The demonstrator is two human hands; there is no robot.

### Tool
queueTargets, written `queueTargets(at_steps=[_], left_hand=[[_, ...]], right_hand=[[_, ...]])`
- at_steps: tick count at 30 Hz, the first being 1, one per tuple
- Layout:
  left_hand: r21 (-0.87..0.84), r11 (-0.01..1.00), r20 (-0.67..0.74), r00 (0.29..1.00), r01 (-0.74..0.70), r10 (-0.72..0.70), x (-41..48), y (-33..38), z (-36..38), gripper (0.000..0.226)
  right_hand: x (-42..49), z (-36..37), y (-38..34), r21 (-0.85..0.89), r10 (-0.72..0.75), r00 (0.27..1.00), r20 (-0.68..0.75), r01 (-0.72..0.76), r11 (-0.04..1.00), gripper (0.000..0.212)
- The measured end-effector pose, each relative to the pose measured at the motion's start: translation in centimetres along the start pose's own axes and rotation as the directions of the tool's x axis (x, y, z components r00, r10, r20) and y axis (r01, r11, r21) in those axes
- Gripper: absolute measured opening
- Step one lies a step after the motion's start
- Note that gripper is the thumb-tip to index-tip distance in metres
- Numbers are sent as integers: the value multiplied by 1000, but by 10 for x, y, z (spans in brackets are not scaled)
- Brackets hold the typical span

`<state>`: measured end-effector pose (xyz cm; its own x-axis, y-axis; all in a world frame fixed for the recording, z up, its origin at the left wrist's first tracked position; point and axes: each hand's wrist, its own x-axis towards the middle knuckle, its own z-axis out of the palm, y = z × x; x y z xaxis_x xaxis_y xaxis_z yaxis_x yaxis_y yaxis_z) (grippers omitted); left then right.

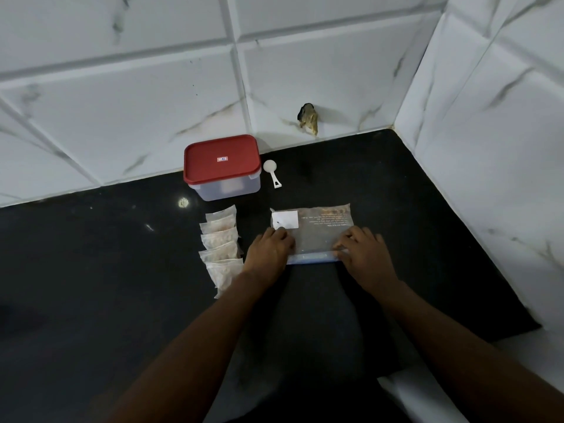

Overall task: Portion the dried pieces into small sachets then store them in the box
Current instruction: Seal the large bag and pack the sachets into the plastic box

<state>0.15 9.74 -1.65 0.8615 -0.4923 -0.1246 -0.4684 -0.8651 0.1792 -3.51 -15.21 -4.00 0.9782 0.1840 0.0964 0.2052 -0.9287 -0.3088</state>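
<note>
Step, judged: sealing bag (317,227) on surface (122,270) | left hand (268,250), right hand (364,254): fingers curled, holding bag's zip ends | sachets (219,248): 1 row left of bag | box (213,190): lidded, behind | Advice: press zip end to end, expel air first.

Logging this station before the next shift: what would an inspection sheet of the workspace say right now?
Surface: glossy black countertop, light reflections.
Job's things: red-lidded clear plastic box, lid on; white plastic scoop beside it; row of small white filled sachets; large clear zip bag, lying flat.
Clutter: nothing seen.
Hands: left hand and right hand on the bag's blue zip end; pinching or pressing unclear.
Cables: nothing seen.
Surroundings: white marbled wall tiles; dark broken patch low on the wall.
</note>
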Motion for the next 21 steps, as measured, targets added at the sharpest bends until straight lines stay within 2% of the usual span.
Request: queueTargets(at_steps=[5,10,14,18,21], left_hand=[[-85,996,23,1000,4,-2,-10,7,8,29],[-152,988,-16,1000,5,-8,-16,4,14,37],[-147,989,4,1000,-4,5,-8,3,12,37],[-188,980,-2,998,63,-65,4,-1,9,39],[-119,993,-14,1000,19,-20,14,-4,7,33]], right_hand=[[-10,14,-1,62,-82,996,-34,84,995,15],[-16,10,6,27,-77,997,-31,78,997,34],[-3,12,6,12,-98,995,-32,99,995,28],[9,12,3,57,-47,998,-42,49,997,25],[13,8,4,99,-83,996,-36,86,991,26]])
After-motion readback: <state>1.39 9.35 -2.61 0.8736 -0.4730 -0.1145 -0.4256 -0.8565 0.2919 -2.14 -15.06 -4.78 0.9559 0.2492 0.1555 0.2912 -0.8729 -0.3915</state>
